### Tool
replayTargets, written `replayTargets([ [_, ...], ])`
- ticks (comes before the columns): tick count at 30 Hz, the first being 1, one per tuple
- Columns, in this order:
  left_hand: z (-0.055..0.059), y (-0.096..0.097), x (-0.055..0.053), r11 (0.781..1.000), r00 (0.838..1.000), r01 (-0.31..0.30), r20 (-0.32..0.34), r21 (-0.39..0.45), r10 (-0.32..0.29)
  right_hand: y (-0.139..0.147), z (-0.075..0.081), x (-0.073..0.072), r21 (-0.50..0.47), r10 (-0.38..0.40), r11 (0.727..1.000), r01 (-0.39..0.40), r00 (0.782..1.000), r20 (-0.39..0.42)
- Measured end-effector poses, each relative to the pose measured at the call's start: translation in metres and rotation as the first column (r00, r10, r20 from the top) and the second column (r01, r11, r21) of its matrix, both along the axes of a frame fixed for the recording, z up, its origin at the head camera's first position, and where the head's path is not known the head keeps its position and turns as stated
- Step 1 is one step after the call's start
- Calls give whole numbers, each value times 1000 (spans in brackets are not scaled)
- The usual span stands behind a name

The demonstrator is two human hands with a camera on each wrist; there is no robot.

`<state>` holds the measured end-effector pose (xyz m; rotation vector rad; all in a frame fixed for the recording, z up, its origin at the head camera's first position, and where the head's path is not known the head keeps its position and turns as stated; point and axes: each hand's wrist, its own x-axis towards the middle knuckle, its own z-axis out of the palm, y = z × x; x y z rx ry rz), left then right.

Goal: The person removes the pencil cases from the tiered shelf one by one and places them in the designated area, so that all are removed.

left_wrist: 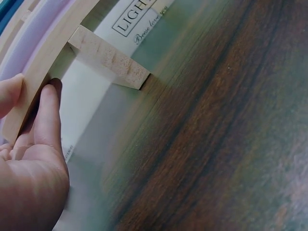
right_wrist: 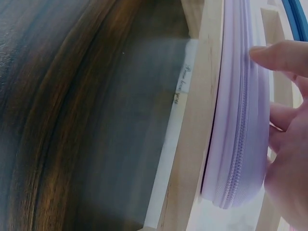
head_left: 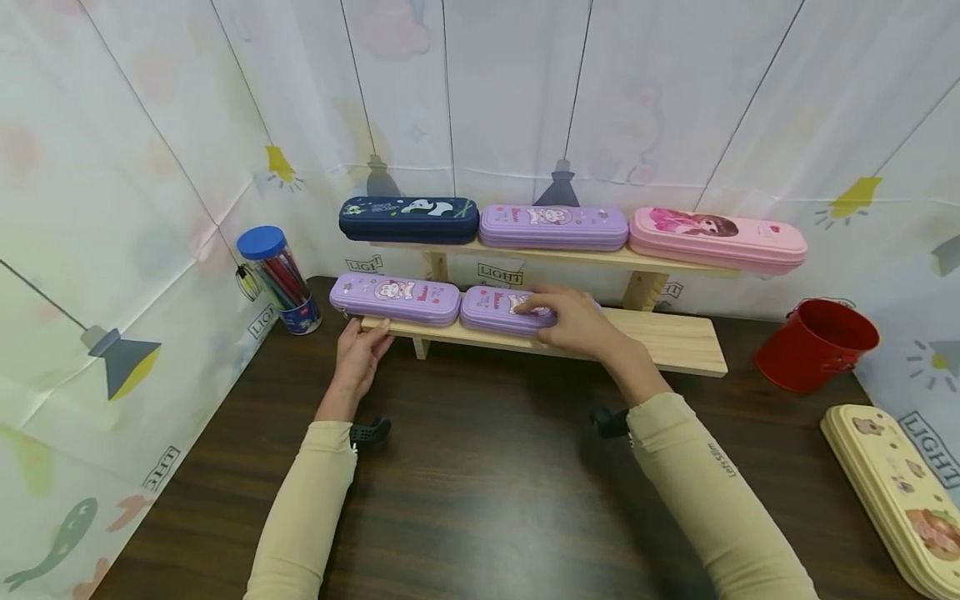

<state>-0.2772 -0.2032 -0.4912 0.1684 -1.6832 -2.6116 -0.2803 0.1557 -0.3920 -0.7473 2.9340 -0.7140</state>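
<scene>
A two-tier wooden shelf (head_left: 663, 333) stands against the back of the table. My left hand (head_left: 356, 358) grips the left end of its lower board (left_wrist: 50, 62), thumb on the front edge and fingers underneath. Just above that hand lies a purple pencil case (head_left: 427, 304) on the lower tier. Beside it, to the right, is a second purple pencil case (head_left: 487, 310) with a cartoon print. My right hand (head_left: 573, 321) holds this second case near its right end. In the right wrist view, the zipper side of the case (right_wrist: 240, 106) faces outward, with fingers behind it.
On the upper tier sit a navy panda pencil case (head_left: 408, 221), a purple pencil case (head_left: 555, 229) and a pink pencil case (head_left: 720, 237). A tub of pens (head_left: 281, 283) leans at left. A red bucket (head_left: 810, 346) and a cream pencil case (head_left: 892, 492) are at right.
</scene>
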Motion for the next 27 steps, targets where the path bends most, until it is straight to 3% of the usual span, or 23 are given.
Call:
replayTargets([
  [13, 3, 2, 3, 1000, 1000, 0, 12, -1, 0, -1, 0, 11, -39, -24, 999, 25, 1000, 9],
  [21, 2, 1, 3, 1000, 1000, 13, 21, -11, -13, 4, 3, 19, 50, -61, 997, 58, 997, 56],
  [27, 1, 0, 2, 1000, 1000, 4, 12, 1, -4, 6, 3, 26, 25, -65, 998, 64, 997, 44],
])
